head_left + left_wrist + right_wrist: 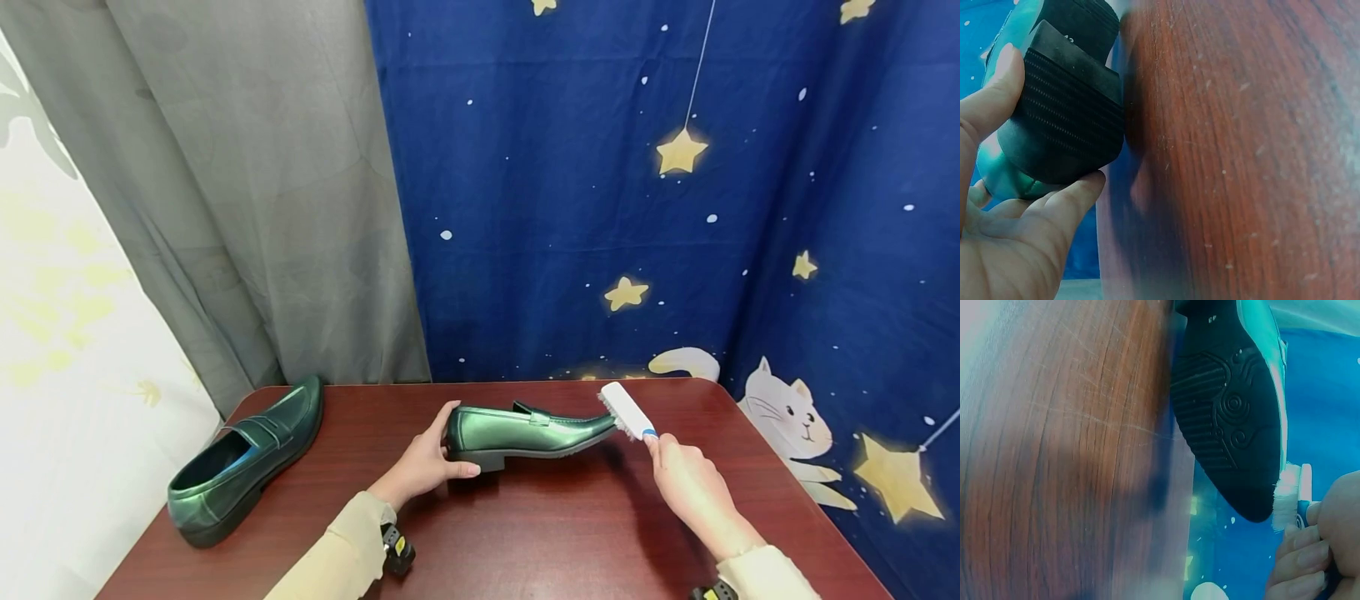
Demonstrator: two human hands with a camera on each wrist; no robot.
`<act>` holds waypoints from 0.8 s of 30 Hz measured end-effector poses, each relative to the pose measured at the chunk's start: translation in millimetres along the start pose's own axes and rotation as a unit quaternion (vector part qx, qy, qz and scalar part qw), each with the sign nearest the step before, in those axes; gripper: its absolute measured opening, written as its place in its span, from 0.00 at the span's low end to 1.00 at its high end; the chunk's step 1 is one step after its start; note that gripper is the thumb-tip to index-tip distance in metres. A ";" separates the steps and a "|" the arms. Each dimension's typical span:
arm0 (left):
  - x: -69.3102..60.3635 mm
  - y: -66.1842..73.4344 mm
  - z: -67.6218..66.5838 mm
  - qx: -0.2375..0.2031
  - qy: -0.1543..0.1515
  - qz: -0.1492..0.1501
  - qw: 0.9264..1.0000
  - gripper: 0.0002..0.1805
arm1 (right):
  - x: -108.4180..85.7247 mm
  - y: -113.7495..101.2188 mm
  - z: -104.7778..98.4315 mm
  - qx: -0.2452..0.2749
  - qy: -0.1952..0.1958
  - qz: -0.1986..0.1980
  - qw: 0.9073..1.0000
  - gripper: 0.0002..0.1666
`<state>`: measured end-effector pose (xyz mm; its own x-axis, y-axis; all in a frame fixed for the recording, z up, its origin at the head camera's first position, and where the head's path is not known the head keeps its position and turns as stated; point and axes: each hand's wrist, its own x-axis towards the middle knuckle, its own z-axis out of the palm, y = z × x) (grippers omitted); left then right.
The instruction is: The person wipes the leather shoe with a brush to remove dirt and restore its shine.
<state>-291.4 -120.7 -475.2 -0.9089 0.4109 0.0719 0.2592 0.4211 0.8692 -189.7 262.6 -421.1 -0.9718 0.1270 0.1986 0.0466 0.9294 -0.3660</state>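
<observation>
A shiny green loafer [517,431] is held sideways over the table, its toe pointing right. My left hand [425,458] grips it by the heel; in the left wrist view the thumb and fingers wrap around the black ridged heel block [1066,112]. A white brush [628,411] with a blue-marked handle is in my right hand [693,492], fingers curled round the handle. Its bristles touch the loafer's toe tip. The right wrist view shows the patterned black sole [1229,412] with the white bristles [1285,497] against the toe edge.
A second green loafer [247,462] stands upright at the table's left side. The red-brown wooden table [540,525] ends at a back edge before a grey curtain [292,192] and a blue star-patterned curtain [555,192].
</observation>
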 end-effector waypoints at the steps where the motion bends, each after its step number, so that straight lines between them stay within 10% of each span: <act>1: -0.2 0.0 0.2 0.001 0.001 -0.001 1.000 0.60 | 0.4 1.1 -0.4 0.001 0.000 0.002 1.000 0.21; 24: -2.3 2.0 1.6 -0.012 0.000 0.009 1.000 0.60 | 7.8 12.5 -2.2 0.007 0.006 0.011 1.000 0.22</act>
<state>-288.3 -119.5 -474.4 -0.9041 0.4182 0.0875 0.2672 0.3938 0.8795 -196.2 276.0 -422.2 -0.9679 0.1515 0.2003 0.0649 0.9214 -0.3832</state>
